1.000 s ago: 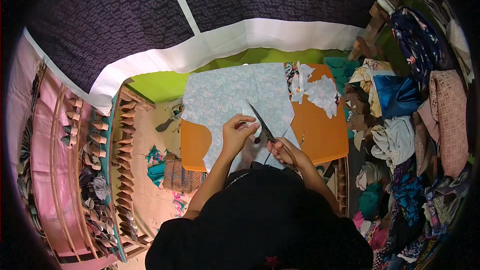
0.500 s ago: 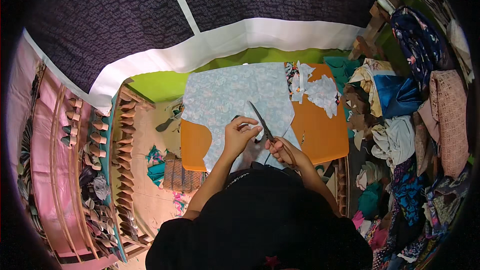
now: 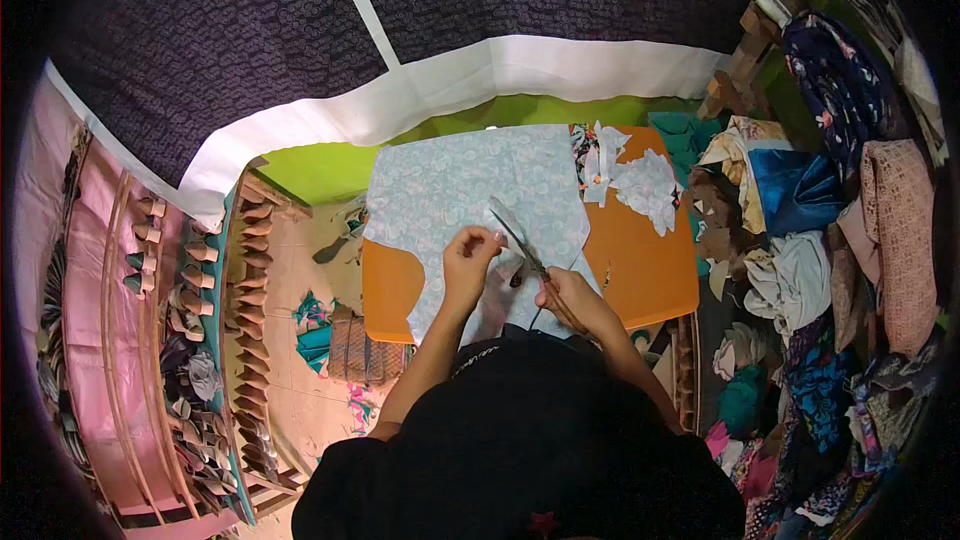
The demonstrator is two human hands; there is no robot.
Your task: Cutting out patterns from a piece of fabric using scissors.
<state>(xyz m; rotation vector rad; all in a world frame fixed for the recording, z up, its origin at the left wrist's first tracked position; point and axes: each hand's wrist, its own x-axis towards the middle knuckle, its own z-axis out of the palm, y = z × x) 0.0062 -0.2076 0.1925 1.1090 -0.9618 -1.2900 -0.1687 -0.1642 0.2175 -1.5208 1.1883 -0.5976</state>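
My right hand is closed round the handles of dark-bladed scissors. Their blades point up and to the left over a pale blue-grey patterned fabric lying flat on an orange table. Close beside the blades, my left hand is closed in a pinch. Whatever its fingertips hold, if anything, is too small to make out. Below the scissors a small dark thing shows against the fabric, its kind unclear.
Crumpled white fabric scraps lie on the table's right side. Piles of cloth crowd the right. At left, wooden shoe forms line a rack, and a brown woven box sits on the floor. Dark patterned cloth hangs beyond the table.
My left hand has drawn slightly left and up, its fingers bunching closer together. The scissors have shifted a little up and to the left, and my right hand has turned more over their handles.
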